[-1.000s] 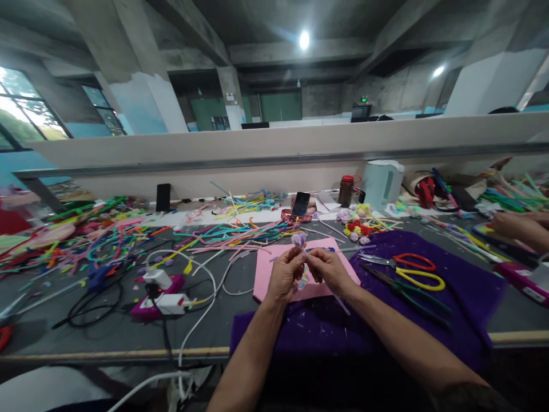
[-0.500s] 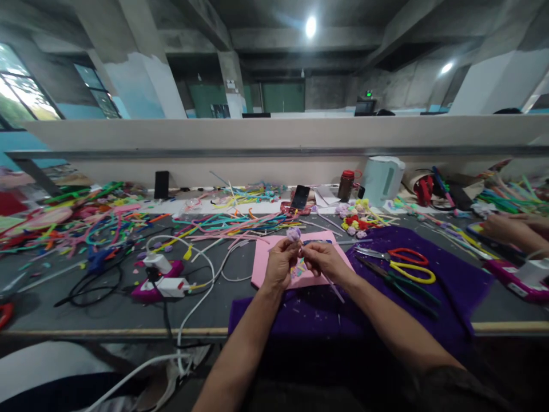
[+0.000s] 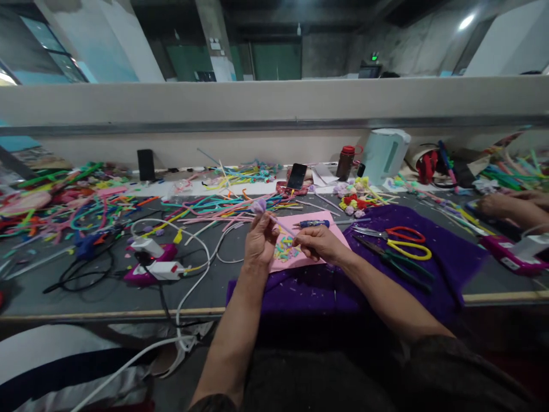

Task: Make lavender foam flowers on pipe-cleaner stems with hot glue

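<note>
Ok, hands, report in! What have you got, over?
Left hand pinching lilac pipe-cleaner flower. Right hand gripping its stem. Scissors lie right, clear. Over.

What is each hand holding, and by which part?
Both hold one lilac pipe-cleaner flower: the left hand pinches just under the bloom, the right hand grips the stem's lower end.

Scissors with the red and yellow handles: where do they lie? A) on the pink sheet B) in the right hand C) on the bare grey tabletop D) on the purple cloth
D: the scissors lie on the purple cloth, right of the pink sheet, with no hand touching them.
</note>
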Action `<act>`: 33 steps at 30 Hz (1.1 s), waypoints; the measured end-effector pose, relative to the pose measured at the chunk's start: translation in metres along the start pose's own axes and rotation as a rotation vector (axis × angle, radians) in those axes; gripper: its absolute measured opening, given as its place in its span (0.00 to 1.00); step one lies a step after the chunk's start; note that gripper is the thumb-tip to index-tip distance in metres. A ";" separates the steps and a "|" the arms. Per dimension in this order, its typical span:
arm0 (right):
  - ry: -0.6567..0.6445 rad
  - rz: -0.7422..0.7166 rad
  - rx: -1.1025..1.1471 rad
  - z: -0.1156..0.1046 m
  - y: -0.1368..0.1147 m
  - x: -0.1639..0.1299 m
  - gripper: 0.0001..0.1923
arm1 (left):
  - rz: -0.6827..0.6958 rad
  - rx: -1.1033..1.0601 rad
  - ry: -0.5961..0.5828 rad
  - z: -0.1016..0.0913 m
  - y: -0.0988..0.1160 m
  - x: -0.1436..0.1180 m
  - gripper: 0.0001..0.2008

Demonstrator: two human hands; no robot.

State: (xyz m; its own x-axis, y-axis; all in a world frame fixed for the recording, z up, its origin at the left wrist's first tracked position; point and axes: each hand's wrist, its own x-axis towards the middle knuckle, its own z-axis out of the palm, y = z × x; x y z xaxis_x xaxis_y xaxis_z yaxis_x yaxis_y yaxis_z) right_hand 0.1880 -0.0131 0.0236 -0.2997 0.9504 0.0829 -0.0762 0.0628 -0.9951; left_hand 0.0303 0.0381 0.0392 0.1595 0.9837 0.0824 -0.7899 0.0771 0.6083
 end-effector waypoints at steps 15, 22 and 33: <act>0.135 -0.174 -1.198 -0.032 -0.016 -0.053 0.14 | -0.147 -0.132 -0.073 -0.002 0.019 0.016 0.07; 0.468 0.073 -1.461 -0.122 -0.031 -0.166 0.15 | -0.183 -0.013 -0.270 0.031 0.018 -0.033 0.06; 0.396 0.224 -1.604 -0.143 0.006 -0.178 0.17 | -0.211 0.518 -0.252 0.033 -0.011 -0.129 0.09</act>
State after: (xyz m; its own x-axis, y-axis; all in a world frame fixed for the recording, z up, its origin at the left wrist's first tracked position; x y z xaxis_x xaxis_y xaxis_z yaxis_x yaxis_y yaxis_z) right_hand 0.3772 -0.1387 -0.0047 0.0935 0.9807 0.1718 0.9951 -0.0867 -0.0470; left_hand 0.0381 -0.0948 0.0479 0.4667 0.8821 0.0641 -0.3456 0.1151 0.9313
